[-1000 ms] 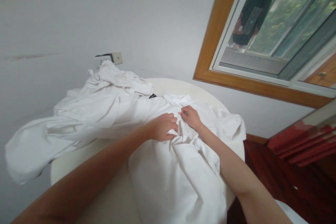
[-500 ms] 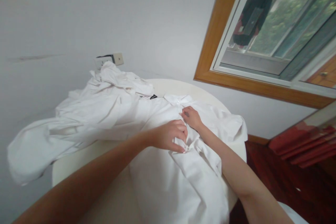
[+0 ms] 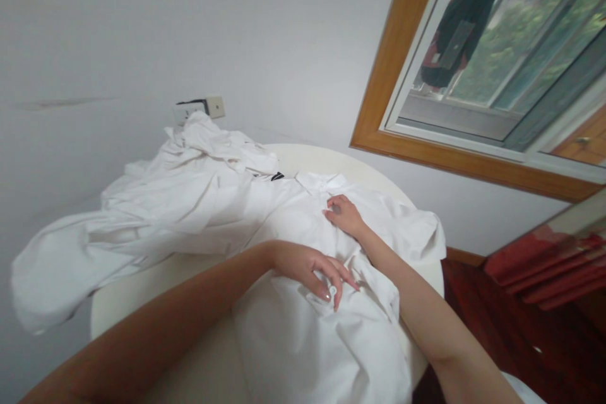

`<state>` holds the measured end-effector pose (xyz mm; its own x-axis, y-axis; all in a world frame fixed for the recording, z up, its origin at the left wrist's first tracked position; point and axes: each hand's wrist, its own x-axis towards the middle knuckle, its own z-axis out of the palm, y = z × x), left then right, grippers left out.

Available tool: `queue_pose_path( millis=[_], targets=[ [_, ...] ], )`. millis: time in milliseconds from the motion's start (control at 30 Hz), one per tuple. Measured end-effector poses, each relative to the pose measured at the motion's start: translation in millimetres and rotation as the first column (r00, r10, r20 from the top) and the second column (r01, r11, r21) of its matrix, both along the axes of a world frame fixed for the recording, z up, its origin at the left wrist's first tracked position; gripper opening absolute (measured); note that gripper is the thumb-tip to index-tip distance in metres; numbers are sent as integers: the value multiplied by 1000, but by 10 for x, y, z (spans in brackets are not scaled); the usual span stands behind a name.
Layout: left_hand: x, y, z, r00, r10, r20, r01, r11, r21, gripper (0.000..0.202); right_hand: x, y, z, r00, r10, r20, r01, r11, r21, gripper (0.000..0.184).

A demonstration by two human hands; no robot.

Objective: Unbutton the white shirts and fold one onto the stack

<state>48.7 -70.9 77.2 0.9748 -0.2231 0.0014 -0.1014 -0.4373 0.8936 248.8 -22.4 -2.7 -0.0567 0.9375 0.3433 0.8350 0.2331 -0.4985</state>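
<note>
A white shirt (image 3: 303, 202) lies spread over the round table, its collar toward the wall and its lower part draped over the near side. My left hand (image 3: 310, 271) is over the middle of its front, palm down, with fingers apart. Between thumb and forefinger shows a small pale round spot, perhaps a button; I cannot tell if they touch it. Farther up, below the collar, my right hand (image 3: 346, 214) rests on the shirt front with loosely curled fingers, thumb a little apart from them. The cloth is bunched between my left hand and right forearm.
A heap of white clothing (image 3: 165, 196) covers the table's left side, hanging over the edge. The cream table (image 3: 303, 154) stands against the wall, near a socket (image 3: 215, 106). A wood-framed window (image 3: 374, 132) is at right, above red cloth (image 3: 544, 265) and dark flooring.
My left hand has let go of the shirt front, moved slightly down toward me and spread its fingers. My right hand has loosened its hold and stayed near the same spot.
</note>
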Motion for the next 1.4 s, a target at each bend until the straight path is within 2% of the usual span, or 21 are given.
queue_pose_path(
  millis=[133, 233, 300, 367, 433, 467, 533, 600, 633, 667, 700, 767, 867, 1000, 1067, 1100, 1133, 1200, 1267, 1333, 1400],
  targets=[
    [-8, 48, 22, 998, -54, -31, 52, 995, -84, 23, 0, -56, 43, 1000, 24, 20, -23, 997, -80, 34],
    [-32, 43, 65, 985, -148, -86, 135, 980, -145, 28, 9, -139, 64, 981, 138, 135, -113, 977, -182, 43],
    [-56, 47, 82, 979, -145, -142, 117, 975, -189, 36, -1, -218, 79, 960, 190, 204, -139, 961, -240, 47],
    [-69, 84, 61, 985, -2, -172, -37, 975, -220, 41, -30, -306, 110, 955, 182, 233, -111, 951, -288, 49],
    [-56, 163, -18, 944, 306, -124, -324, 930, -175, 38, -62, -387, 165, 953, 164, 256, -75, 943, -324, 46],
    [-39, 214, -79, 876, 480, -52, -482, 869, -108, 37, -72, -419, 199, 950, 155, 271, -59, 942, -331, 44],
    [2, 315, -239, 650, 734, 196, -758, 645, 100, 35, -65, -463, 269, 941, 153, 303, -49, 945, -322, 39],
    [38, 383, -425, 483, 750, 451, -871, 362, 331, 31, -15, -477, 327, 928, 189, 322, -85, 947, -310, 36],
    [51, 395, -516, 471, 714, 519, -865, 257, 431, 33, 22, -477, 348, 919, 219, 328, -113, 943, -313, 35],
    [60, 391, -599, 486, 687, 540, -836, 185, 517, 37, 65, -476, 364, 910, 251, 331, -139, 936, -325, 36],
    [65, 373, -668, 519, 678, 521, -791, 151, 593, 41, 109, -477, 376, 901, 279, 333, -159, 925, -345, 38],
    [61, 299, -750, 574, 705, 416, -700, 159, 696, 48, 186, -491, 399, 886, 329, 326, -183, 895, -406, 47],
    [18, 157, -705, 604, 761, 235, -597, 238, 766, 57, 236, -541, 477, 876, 407, 259, -246, 839, -485, 60],
    [-46, 104, -409, 673, 740, 22, -455, 390, 800, 65, 172, -526, 704, 853, 496, 163, -348, 773, -530, 42],
    [-19, 186, -244, 713, 701, -11, -411, 430, 804, 56, 91, -441, 817, 876, 438, 202, -276, 798, -535, 34],
    [17, 247, -179, 714, 700, 11, -417, 411, 811, 47, 40, -383, 853, 902, 353, 249, -187, 838, -512, 31],
    [66, 314, -132, 691, 720, 60, -445, 359, 820, 38, -14, -322, 869, 925, 234, 300, -72, 881, -467, 29],
    [181, 445, -113, 591, 773, 230, -546, 175, 819, 33, -124, -210, 836, 931, -21, 365, 153, 929, -336, 29],
    [279, 552, -201, 487, 772, 409, -650, 7, 760, 30, -210, -134, 723, 910, -171, 378, 271, 935, -228, 35],
    [324, 633, -367, 437, 749, 499, -717, -45, 696, 31, -248, -98, 568, 906, -186, 379, 273, 943, -191, 41],
    [314, 700, -548, 431, 747, 507, -740, -29, 672, 30, -232, -88, 416, 919, -133, 371, 219, 955, -200, 43]
  ],
)
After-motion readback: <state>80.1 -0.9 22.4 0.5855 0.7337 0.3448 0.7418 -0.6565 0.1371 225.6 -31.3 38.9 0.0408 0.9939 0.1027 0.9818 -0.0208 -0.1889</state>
